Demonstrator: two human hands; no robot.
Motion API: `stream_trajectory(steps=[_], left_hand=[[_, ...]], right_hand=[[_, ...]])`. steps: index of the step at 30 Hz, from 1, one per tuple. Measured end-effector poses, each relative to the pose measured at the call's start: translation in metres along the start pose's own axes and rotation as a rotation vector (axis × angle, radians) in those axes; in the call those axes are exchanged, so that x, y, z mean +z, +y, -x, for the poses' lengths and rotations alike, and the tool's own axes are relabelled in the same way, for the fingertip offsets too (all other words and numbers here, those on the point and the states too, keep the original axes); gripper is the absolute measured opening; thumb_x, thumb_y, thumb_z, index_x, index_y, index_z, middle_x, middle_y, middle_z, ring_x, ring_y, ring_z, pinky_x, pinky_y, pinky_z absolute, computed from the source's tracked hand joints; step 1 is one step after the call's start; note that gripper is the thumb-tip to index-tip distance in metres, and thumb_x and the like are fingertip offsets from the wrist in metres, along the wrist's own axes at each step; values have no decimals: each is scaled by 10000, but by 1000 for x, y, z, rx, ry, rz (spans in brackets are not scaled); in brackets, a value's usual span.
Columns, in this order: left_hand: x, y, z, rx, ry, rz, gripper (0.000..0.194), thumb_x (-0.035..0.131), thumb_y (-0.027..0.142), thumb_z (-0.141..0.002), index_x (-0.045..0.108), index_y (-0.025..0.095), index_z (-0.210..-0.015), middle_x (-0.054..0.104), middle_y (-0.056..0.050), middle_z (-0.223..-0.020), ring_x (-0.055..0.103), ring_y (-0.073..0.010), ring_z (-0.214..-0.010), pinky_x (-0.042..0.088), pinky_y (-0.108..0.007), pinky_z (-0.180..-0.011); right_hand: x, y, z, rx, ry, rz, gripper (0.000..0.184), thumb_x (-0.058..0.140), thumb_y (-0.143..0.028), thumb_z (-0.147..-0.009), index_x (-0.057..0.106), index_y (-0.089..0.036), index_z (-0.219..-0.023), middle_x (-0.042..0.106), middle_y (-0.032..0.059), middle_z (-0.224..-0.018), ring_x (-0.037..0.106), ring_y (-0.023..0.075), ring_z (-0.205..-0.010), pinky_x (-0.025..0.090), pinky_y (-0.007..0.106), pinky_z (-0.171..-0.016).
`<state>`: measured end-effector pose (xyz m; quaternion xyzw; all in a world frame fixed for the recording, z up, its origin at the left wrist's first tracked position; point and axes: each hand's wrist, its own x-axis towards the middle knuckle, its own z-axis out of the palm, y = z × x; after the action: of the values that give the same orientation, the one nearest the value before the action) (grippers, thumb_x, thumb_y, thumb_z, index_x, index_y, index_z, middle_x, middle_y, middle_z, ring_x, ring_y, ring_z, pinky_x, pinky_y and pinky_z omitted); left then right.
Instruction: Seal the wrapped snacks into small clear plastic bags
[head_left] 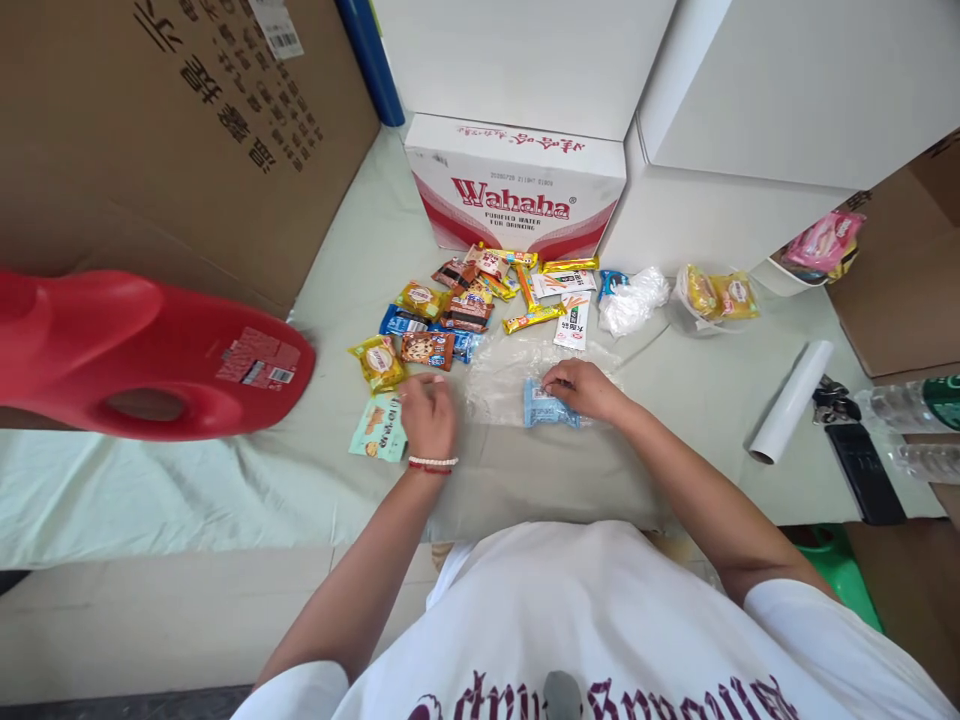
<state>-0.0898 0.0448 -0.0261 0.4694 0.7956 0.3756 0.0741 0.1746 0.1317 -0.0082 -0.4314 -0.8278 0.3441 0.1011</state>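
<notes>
My right hand (583, 388) has its fingers closed on the upper edge of a light blue snack packet (551, 405), which rests on a clear plastic bag (495, 385). Farther left, my left hand (430, 415) has curled fingers at the right edge of a mint-green snack packet (376, 430) and covers part of it. Just beyond that hand lie a yellow wrapped cake (378, 362) and a brown cookie packet (427, 349). A loose pile of blue, brown and yellow packets spreads behind them, with yellow stick wrappers (534, 319) and white packets (573, 320) on its right.
A Wahaha carton (517, 190) stands behind the snacks. On the left lies a large red jug (157, 355) before a cardboard box (150, 130). Rightward are a crumpled white bag (634, 302), a clear bowl of cakes (712, 320), a white roll (791, 402), a phone (864, 475) and bottles (911, 402).
</notes>
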Motion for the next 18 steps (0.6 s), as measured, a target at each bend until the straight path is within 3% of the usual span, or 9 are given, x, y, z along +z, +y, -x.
stream_trajectory(steps=[2,4,5,7,8,10,14,16,18], left_hand=[[-16,4,10,54,240,-21,296,451,411,-982,612,179,-1069,643,-144,-1119,597,-275,-1113,486,-437,-941],[-30,15,27,239,263,-28,273,465,360,-978,614,191,-1131,634,-154,-1184,578,-293,-1179,451,-488,-1006],[-34,23,37,376,163,-27,265,460,328,-976,632,215,-1143,658,-139,-1172,589,-292,-1169,427,-504,-1032],[-29,40,55,628,-210,-28,342,419,273,-973,657,281,-1217,700,-100,-1209,599,-284,-1183,387,-514,-1067],[-22,49,61,690,-386,-37,401,396,247,-972,649,298,-1278,694,-88,-1280,588,-277,-1217,383,-505,-1071],[-2,63,68,718,-583,-79,480,370,185,-965,618,282,-1364,662,-83,-1379,575,-264,-1239,419,-473,-1016],[28,71,67,697,-650,-177,467,384,172,-985,631,268,-1369,662,-85,-1392,588,-273,-1143,440,-466,-895],[30,70,66,702,-631,-202,449,383,187,-1001,644,270,-1356,664,-80,-1395,588,-279,-1105,426,-473,-878],[27,69,67,703,-618,-216,443,381,192,-1006,652,272,-1348,669,-73,-1390,583,-283,-1081,416,-475,-864]], right_hand=[[3,-3,-1,-8,-3,15,182,590,-142,-923,758,-201,-964,748,50,-954,636,195,-928,463,299,-856],[6,-6,-2,-19,-3,21,188,581,-130,-922,754,-195,-956,749,53,-947,637,199,-941,463,301,-869],[6,-7,-2,-20,-6,17,189,579,-125,-918,752,-191,-949,748,54,-941,640,198,-935,465,298,-864],[6,-7,-2,-17,-20,-10,185,578,-120,-910,749,-185,-942,750,52,-948,651,189,-919,469,287,-845],[4,-7,-3,-10,-42,-31,182,579,-122,-907,746,-183,-943,752,46,-949,656,182,-901,472,278,-827],[-1,-6,-4,18,-104,-65,178,569,-144,-918,738,-182,-959,752,29,-924,662,171,-849,478,263,-782],[-13,-2,-17,42,31,148,240,508,-221,-983,726,-171,-1070,740,83,-1016,638,230,-957,479,330,-867],[-14,-1,-28,8,144,329,312,548,-257,-974,678,-155,-1239,701,147,-1177,570,300,-1130,445,402,-967],[-12,-1,-41,4,139,424,431,627,-270,-931,618,-137,-1341,671,187,-1235,510,344,-1204,421,444,-993]])
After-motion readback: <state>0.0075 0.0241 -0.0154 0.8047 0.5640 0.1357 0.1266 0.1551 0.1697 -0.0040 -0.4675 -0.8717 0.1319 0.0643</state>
